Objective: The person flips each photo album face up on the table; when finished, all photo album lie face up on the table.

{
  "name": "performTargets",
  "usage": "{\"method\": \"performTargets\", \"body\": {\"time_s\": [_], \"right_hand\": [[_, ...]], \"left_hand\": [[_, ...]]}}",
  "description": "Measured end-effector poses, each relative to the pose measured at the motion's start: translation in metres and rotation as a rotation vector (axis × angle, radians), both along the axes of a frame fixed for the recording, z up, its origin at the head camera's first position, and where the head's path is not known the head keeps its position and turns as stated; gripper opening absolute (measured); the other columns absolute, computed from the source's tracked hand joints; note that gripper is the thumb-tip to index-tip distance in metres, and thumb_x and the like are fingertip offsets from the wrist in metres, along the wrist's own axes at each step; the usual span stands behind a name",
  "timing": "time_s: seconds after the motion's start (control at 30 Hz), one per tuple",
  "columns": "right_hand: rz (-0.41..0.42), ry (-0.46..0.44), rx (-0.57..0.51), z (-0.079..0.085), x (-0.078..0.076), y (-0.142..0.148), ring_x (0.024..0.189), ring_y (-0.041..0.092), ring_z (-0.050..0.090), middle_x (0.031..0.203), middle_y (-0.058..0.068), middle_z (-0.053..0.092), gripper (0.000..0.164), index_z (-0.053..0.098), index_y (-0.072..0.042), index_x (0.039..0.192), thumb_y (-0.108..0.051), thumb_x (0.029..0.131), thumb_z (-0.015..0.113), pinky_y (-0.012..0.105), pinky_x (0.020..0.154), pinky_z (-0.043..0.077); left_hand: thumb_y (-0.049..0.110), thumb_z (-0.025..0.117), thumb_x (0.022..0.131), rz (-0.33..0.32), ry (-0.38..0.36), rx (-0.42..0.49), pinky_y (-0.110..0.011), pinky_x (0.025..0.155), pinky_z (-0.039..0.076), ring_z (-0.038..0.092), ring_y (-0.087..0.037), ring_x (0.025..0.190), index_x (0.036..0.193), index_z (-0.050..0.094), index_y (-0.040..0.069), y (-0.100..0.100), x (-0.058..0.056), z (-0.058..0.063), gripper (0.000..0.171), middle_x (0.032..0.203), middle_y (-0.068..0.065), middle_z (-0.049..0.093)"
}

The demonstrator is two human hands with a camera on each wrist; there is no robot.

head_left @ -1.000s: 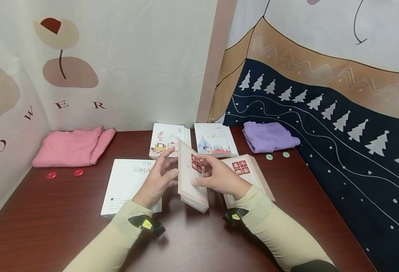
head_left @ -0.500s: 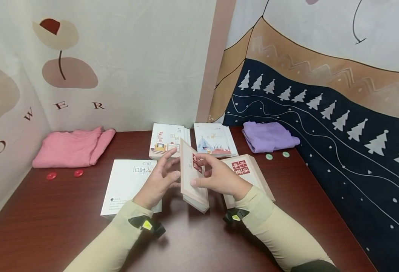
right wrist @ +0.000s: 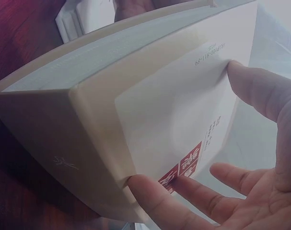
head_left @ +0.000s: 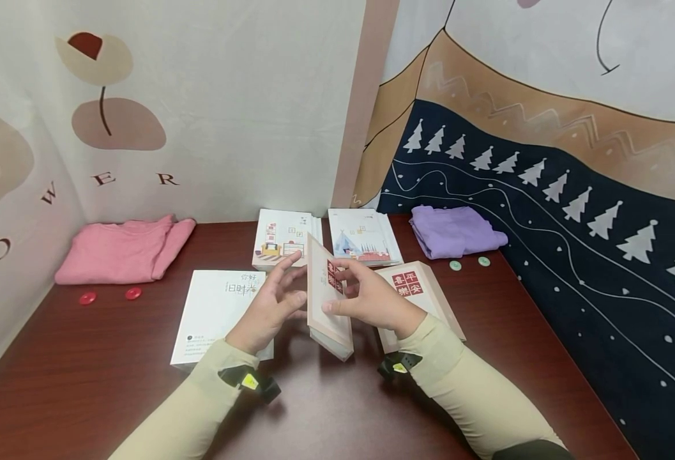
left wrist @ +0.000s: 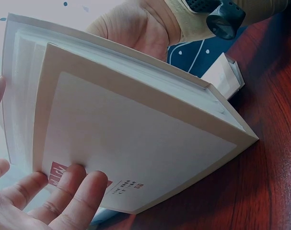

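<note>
A beige photo album [head_left: 328, 326] with red squares on its cover stands upright and tilted between my hands. Whether its lower edge rests on the table cannot be told. My left hand [head_left: 265, 313] is on its left, fingers spread; in the left wrist view the fingertips [left wrist: 73, 175] touch one cover [left wrist: 135, 134], and the thumb is by the parted page edges. My right hand [head_left: 377, 303] lies against the other cover, thumb and fingers spread apart on the same face, as the right wrist view shows. One fingertip [right wrist: 135, 184] rests near the spine [right wrist: 54, 148].
A matching album [head_left: 417, 313] lies to the right, a white one [head_left: 216, 319] to the left. Two illustrated albums [head_left: 280, 233] sit behind. Folded pink cloth [head_left: 124, 249] and red buttons [head_left: 133, 292] are at left; purple cloth [head_left: 458, 231] and green buttons [head_left: 455, 265] at right.
The album's left edge has shifted slightly to the right and now stands a little farther from my left thumb. My right hand has hardly moved.
</note>
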State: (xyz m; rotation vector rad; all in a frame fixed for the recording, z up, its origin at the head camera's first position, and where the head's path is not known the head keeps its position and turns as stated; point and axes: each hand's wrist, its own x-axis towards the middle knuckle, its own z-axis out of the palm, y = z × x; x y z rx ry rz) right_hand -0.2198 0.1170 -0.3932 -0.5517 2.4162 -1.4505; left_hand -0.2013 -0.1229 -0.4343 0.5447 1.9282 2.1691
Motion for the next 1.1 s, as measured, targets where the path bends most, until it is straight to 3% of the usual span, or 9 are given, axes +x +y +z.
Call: {"method": "performTargets", "body": {"time_s": [0.33, 0.57, 0.87, 1.1], "right_hand": [[0.005, -0.036, -0.038, -0.0007, -0.0008, 0.0002, 0.124, 0.04, 0.062, 0.146, 0.021, 0.057, 0.081, 0.044, -0.015, 0.159, -0.021, 0.089, 0.085, 0.047, 0.093, 0.061], [0.013, -0.033, -0.09, -0.0024, -0.0009, -0.0007, 0.132, 0.041, 0.059, 0.15, 0.019, 0.054, 0.084, 0.04, -0.017, 0.161, -0.017, 0.09, 0.084, 0.05, 0.097, 0.06], [0.039, -0.026, -0.174, 0.001, 0.0033, -0.003, 0.134, 0.04, 0.057, 0.15, 0.019, 0.053, 0.084, 0.037, -0.018, 0.162, -0.011, 0.091, 0.081, 0.05, 0.1, 0.059], [0.05, -0.122, -0.27, 0.004, 0.005, -0.0032, 0.139, 0.045, 0.054, 0.152, 0.022, 0.05, 0.082, 0.034, -0.02, 0.163, -0.008, 0.095, 0.077, 0.05, 0.088, 0.064]], "left_hand": [[0.021, 0.066, 0.105, -0.01, 0.012, -0.015, -0.046, 0.089, 0.063, 0.06, -0.039, 0.131, 0.169, 0.016, 0.015, 0.0007, 0.001, 0.0013, 0.082, 0.17, -0.024, 0.028], [0.02, 0.068, 0.104, -0.043, 0.019, 0.017, -0.052, 0.091, 0.062, 0.067, -0.018, 0.12, 0.169, 0.017, 0.015, 0.0022, 0.0015, 0.0013, 0.083, 0.171, -0.024, 0.025], [0.003, 0.059, 0.104, -0.058, 0.009, 0.016, -0.048, 0.092, 0.063, 0.065, -0.018, 0.121, 0.169, 0.016, 0.015, 0.0026, 0.0013, 0.0024, 0.079, 0.173, -0.021, 0.023], [0.004, 0.061, 0.104, -0.077, 0.009, 0.019, -0.05, 0.095, 0.061, 0.064, -0.017, 0.123, 0.169, 0.015, 0.016, 0.002, -0.0004, 0.0003, 0.081, 0.174, -0.02, 0.02]]}}
